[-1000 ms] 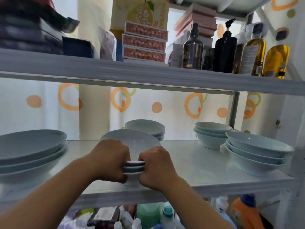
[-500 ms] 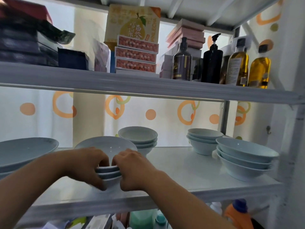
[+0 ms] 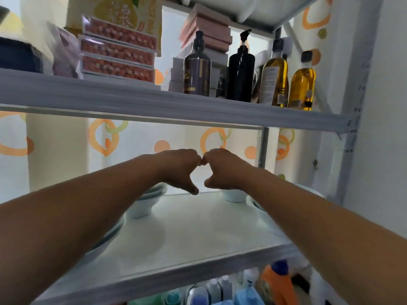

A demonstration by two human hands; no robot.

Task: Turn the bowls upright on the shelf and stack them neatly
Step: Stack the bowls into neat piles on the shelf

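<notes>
My left hand (image 3: pixel 178 169) and my right hand (image 3: pixel 222 167) are raised side by side above the white middle shelf (image 3: pixel 198 234). Their knuckles touch, the fingers are curled in and the thumbs point down. I see nothing in either hand. A stack of small pale blue bowls (image 3: pixel 144 205) stands upright under my left forearm, mostly hidden by it. Another small bowl stack (image 3: pixel 234 195) shows just below my right hand. The rim of a large bowl (image 3: pixel 110 237) peeks out beneath my left arm, and my right arm covers a large bowl stack (image 3: pixel 257 203).
The upper shelf (image 3: pixel 167 102) holds dark pump bottles (image 3: pixel 241 69), oil bottles (image 3: pixel 301 84) and stacked boxes (image 3: pixel 119 53). A grey upright post (image 3: pixel 352 137) stands at the right. Detergent bottles (image 3: pixel 275 282) fill the level below.
Both hands have let go of the small bowl stack at the shelf's front and risen toward the back, fists together. The view has moved closer and tilted up.
</notes>
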